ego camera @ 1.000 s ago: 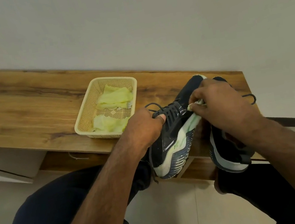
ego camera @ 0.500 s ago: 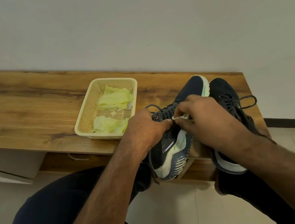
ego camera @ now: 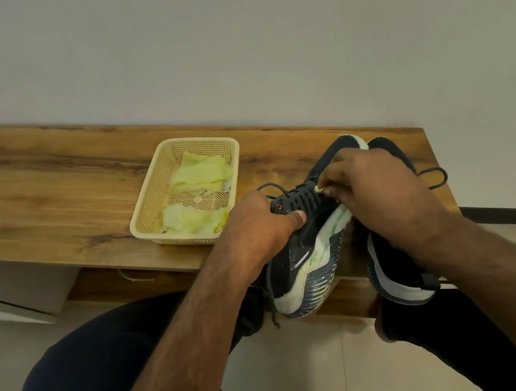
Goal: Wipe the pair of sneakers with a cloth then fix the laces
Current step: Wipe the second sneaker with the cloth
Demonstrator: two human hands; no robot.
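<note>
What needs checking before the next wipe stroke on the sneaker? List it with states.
1. Left hand steadies the near sneaker at its collar: ok.
2. Right hand holds the pale green cloth against the laces: ok, though only a corner of the cloth shows.
3. Sneaker supported on the wooden shelf: not ok, its heel overhangs the edge.
4. Second sneaker wiped: cannot tell.
5. Spare cloths in the cream basket: ok.
6. Second sneaker's lace tied: not ok, a loop lies loose.
</note>
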